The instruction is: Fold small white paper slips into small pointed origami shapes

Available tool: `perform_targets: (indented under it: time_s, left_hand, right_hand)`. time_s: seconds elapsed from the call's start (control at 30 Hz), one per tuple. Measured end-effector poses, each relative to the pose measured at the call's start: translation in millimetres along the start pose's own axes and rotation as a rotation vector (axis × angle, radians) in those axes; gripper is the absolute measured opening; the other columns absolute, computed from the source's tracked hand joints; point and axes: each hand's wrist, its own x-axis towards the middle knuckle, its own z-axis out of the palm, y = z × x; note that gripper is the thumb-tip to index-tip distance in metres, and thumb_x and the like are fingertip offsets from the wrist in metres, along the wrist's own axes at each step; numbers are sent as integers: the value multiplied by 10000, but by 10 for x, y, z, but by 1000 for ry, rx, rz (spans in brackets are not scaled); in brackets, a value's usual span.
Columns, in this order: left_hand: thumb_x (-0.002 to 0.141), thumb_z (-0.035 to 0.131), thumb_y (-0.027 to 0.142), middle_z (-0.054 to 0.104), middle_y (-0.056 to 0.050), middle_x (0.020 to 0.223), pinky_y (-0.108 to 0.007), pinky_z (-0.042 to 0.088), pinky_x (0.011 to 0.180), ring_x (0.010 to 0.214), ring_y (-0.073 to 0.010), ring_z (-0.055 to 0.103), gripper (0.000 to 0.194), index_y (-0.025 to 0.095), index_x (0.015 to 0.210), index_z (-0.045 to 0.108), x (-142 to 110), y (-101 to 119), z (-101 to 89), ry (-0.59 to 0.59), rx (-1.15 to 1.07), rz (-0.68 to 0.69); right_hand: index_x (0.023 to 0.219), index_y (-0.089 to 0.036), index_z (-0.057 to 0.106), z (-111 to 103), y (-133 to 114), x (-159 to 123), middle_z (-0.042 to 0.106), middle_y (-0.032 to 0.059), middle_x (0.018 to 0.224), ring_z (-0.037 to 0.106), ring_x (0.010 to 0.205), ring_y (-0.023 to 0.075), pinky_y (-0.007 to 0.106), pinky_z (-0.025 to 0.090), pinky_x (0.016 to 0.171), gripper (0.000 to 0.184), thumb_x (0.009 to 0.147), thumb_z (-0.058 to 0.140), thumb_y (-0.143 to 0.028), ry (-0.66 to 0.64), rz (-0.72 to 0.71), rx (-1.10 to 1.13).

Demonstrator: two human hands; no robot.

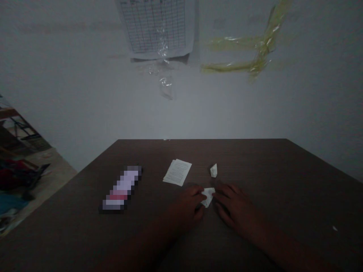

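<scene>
A small folded piece of paper lies on the dark table between my two hands. My left hand rests at its left edge, fingers bent and fingertips pressed on the paper. From the other side, my right hand reaches in with its fingers apart. One of its fingertips touches the paper's right corner, and the thumb lies lower on the tabletop. Just beyond my hands stands a small folded paper piece, pale and angular. Farther left are a few printed paper sheets, stacked slightly askew.
A phone with a lit, blurred-out screen lies on the left of the table. The white wall rises behind, with a taped chart and yellowed tape. A tiny white scrap lies at right.
</scene>
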Motion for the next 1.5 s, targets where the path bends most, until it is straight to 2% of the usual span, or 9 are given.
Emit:
perform_targets:
  time_s: [0.13,0.27,0.4,0.63,0.83,1.13,1.23,1.4,1.5]
  left_hand:
    - [1014,696,193,710,-154,1600,-499,560,1288,1487,-333,682,391,201,1395,786,-6,33,-18,20,23,20]
    - [1001,699,172,718,-155,1588,-503,563,1282,1477,-333,686,371,193,1358,798,-21,87,-23,-18,8,51]
    - [1007,691,176,727,-142,1574,-477,549,1294,1480,-324,682,367,205,1355,803,-43,115,2,-26,-17,80]
    - [1007,713,215,698,-141,1617,-502,547,1295,1492,-335,674,407,211,1409,780,-56,84,46,-45,-22,74]
    - [1027,710,212,729,-158,1560,-478,556,1281,1476,-334,683,365,171,1380,793,-29,178,-11,-51,-7,82]
    - [1045,719,228,717,-164,1580,-529,566,1266,1469,-355,688,350,184,1384,794,-22,194,1,-58,-19,82]
    - [1051,709,240,715,-178,1582,-527,554,1281,1493,-353,669,373,163,1409,782,-29,199,5,-63,-27,92]
    - [1064,680,257,720,-173,1571,-463,538,1298,1495,-328,664,359,152,1390,789,-32,208,9,-58,-22,101]
    - [1066,683,250,707,-166,1587,-473,539,1297,1502,-320,657,371,152,1412,774,-32,205,25,-64,-18,105]
  right_hand:
    - [1273,-210,828,-77,-53,12,817,135,1346,735,1272,366,598,613,1104,337,1053,596,-103,-62,-85,79]
    - [1287,-238,821,-100,-69,19,828,100,1282,746,1229,333,538,614,1082,350,1033,639,-80,-86,-118,138]
    - [1094,-212,827,-61,-76,23,822,83,1127,756,1111,304,495,618,1015,242,1038,634,-76,-89,-56,163]
    - [1020,-204,805,34,-2,43,797,79,1057,752,1048,292,471,616,975,189,1007,675,-67,-21,34,172]
    - [1003,-215,794,52,92,47,798,89,1052,754,1062,313,486,616,964,166,988,694,-84,30,68,135]
    - [1080,-223,780,25,6,-23,791,118,1135,749,1113,352,561,627,1006,118,965,759,-203,-2,68,154]
    - [1096,-228,781,37,20,-41,795,116,1157,752,1124,344,557,624,1027,143,955,776,-207,4,70,179]
    - [1087,-231,791,68,52,-61,795,117,1148,752,1104,346,546,632,985,164,924,807,-216,-2,85,186]
    - [1077,-244,795,84,65,-74,793,108,1142,754,1087,340,532,632,974,192,890,829,-219,12,88,187]
